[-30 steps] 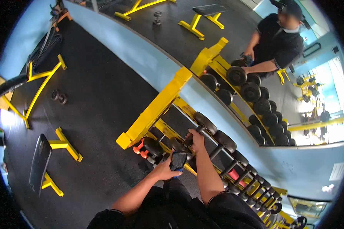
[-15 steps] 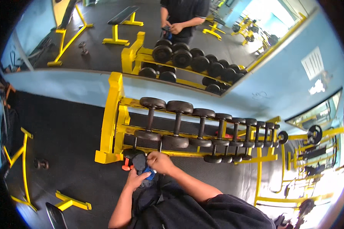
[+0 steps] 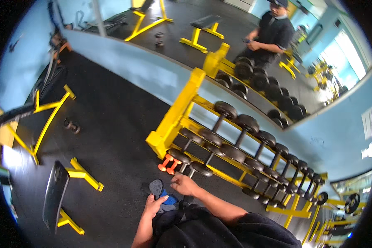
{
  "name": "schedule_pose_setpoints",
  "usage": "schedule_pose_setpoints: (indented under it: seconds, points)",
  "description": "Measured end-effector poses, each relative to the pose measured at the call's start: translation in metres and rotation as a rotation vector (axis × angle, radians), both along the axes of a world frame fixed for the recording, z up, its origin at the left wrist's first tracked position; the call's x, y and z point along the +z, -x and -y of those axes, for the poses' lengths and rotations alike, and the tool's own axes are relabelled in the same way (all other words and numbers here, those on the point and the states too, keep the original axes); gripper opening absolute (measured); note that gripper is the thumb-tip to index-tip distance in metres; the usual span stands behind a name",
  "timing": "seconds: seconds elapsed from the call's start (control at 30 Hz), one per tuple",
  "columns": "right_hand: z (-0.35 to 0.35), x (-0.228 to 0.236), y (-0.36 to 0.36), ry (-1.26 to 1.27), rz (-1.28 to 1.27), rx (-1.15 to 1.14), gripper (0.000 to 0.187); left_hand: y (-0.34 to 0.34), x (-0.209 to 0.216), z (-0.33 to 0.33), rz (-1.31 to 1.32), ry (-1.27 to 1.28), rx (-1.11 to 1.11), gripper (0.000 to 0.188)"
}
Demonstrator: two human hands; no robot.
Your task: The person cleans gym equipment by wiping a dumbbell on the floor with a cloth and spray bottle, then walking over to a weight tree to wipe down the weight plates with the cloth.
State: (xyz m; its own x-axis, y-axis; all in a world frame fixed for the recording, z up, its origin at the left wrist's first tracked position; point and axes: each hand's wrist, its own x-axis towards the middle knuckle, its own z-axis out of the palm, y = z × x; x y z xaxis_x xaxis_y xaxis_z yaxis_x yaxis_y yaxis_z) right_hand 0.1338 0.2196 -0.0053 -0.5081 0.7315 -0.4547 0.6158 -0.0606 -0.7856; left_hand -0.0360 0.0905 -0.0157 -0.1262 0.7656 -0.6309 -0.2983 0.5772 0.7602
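My left hand [image 3: 154, 205] is closed round a soft grey and blue cloth item [image 3: 156, 187], possibly a glove, whose exact kind I cannot make out. Its grey end sticks up above my thumb, and the blue part shows beside the thumb. Just to the right, my right hand [image 3: 184, 184] is closed with its fingers curled in. Whatever those fingers may hold is hidden. Both hands are low in front of my dark shirt, on the near side of the dumbbell rack.
The yellow dumbbell rack [image 3: 175, 113] carries black dumbbells [image 3: 233, 153] on two levels. Small orange dumbbells [image 3: 168, 164] lie by its left end. A padded bench [image 3: 56, 197] stands to the left; another dumbbell [image 3: 72, 125] is on the dark floor. A wall mirror [image 3: 186, 43] reflects the room.
The view has swung left, so the rack sits further right and tilted. My right hand has moved slightly away from the cloth item; my left hand still grips it.
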Motion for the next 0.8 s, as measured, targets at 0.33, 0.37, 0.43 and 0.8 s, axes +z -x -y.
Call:
schedule_pose_setpoints:
  seconds: [0.33, 0.37, 0.43, 0.8]
  points:
    - [0.005, 0.004, 0.259, -0.02, 0.106, 0.557, 0.038, 0.165, 0.012, 0.058, 0.121, -0.046, 0.474, 0.041]
    - [0.003, 0.011, 0.289, -0.003, 0.109, 0.577, 0.04, 0.188, 0.021, 0.062, 0.107, -0.007, 0.473, 0.044]
    - [0.001, 0.026, 0.351, 0.015, 0.1, 0.662, 0.042, 0.242, 0.03, 0.067, 0.083, 0.032, 0.518, 0.047]
    - [-0.062, 0.034, 0.526, 0.06, 0.173, 0.651, 0.047, 0.441, 0.023, 0.022, 0.093, 0.125, 0.699, 0.066]
